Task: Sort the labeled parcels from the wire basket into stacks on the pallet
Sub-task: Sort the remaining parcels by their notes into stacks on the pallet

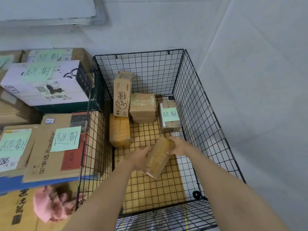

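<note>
Hands, left (140, 158) and right (178, 145), clasping taped parcel (159, 158) inside wire basket (198, 100)

Wire basket (196, 90) right of stacked boxes (50, 124); four parcels (142, 105) at its far end, one nearer (158, 158).

green notes reading "超期" sit on a basket parcel (169, 116) and stacked boxes; one carton (55, 147) reads "royalstar".
</note>
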`<state>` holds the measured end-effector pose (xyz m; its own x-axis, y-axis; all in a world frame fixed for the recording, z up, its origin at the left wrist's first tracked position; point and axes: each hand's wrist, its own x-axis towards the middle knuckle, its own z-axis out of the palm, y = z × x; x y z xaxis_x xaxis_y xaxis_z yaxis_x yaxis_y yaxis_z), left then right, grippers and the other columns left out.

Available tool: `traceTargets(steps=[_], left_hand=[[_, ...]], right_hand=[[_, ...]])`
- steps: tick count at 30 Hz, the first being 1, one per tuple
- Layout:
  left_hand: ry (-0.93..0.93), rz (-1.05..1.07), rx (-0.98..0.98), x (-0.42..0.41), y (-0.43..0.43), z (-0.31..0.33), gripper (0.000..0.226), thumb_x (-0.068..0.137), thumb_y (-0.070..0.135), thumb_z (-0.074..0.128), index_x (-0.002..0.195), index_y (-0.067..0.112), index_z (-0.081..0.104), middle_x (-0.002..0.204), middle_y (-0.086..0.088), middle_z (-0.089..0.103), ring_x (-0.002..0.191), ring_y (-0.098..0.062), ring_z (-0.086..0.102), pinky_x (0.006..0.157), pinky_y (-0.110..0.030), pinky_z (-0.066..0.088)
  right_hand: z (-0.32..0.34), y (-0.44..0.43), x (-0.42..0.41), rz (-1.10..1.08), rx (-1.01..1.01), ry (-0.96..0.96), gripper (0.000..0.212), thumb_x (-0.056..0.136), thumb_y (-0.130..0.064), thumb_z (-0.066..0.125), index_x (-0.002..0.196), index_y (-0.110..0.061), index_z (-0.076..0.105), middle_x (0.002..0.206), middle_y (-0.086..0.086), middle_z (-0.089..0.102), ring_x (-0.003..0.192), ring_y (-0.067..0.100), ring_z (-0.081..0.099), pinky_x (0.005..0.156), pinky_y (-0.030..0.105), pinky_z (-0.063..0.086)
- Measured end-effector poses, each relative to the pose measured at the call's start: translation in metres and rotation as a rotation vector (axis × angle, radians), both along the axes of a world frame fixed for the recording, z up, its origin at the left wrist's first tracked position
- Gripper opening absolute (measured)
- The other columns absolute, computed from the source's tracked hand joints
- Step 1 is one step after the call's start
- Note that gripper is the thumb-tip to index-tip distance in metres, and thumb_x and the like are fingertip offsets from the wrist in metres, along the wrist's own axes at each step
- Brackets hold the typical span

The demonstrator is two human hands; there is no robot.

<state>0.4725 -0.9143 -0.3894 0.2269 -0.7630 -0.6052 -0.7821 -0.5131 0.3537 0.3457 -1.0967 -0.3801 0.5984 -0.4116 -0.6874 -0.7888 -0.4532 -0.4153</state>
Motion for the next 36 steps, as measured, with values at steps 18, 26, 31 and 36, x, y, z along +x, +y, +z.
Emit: traceTargets(steps=[18,26,31,36], left_hand=[[0.103,0.198,-0.369,0.040,0.006,0.081,0.076,0.071,0.012,0.083,0.134,0.033,0.046,0.121,0.015,0.055,0.115,-0.006,0.052,0.093,-0.024,0.045],[0.173,0.295,-0.671,0.057,-0.002,0.171,0.072,0.073,0.007,0.081,0.133,0.031,0.049,0.121,0.012,0.057,0.109,-0.007,0.058,0.092,-0.029,0.053],[0.181,0.337,-0.890,0.072,0.007,0.241,0.062,0.073,0.004,0.082,0.125,0.023,0.056,0.120,0.009,0.060,0.102,0.000,0.061,0.081,-0.019,0.053],[0.168,0.418,-1.067,0.078,0.027,0.284,0.059,0.070,0.006,0.085,0.121,0.021,0.060,0.118,0.012,0.064,0.098,0.001,0.066,0.081,-0.022,0.056]], right_hand=[[0.115,-0.012,0.034,0.089,-0.158,-0.167,0.064,0.092,-0.026,0.066,0.150,-0.023,0.038,0.141,0.006,0.049,0.118,0.022,0.050,0.098,0.035,0.044],[0.213,-0.021,0.052,0.114,-0.408,-0.395,0.064,0.095,-0.036,0.061,0.152,-0.023,0.035,0.145,0.002,0.049,0.124,0.023,0.052,0.097,0.036,0.044],[0.275,-0.019,0.053,0.014,-0.405,-0.724,0.066,0.092,-0.034,0.067,0.150,-0.023,0.036,0.148,0.002,0.045,0.131,0.024,0.046,0.104,0.039,0.040],[0.320,-0.008,0.048,-0.073,-0.349,-0.962,0.059,0.088,-0.045,0.069,0.139,-0.032,0.041,0.135,-0.006,0.051,0.120,0.018,0.053,0.104,0.047,0.046]])
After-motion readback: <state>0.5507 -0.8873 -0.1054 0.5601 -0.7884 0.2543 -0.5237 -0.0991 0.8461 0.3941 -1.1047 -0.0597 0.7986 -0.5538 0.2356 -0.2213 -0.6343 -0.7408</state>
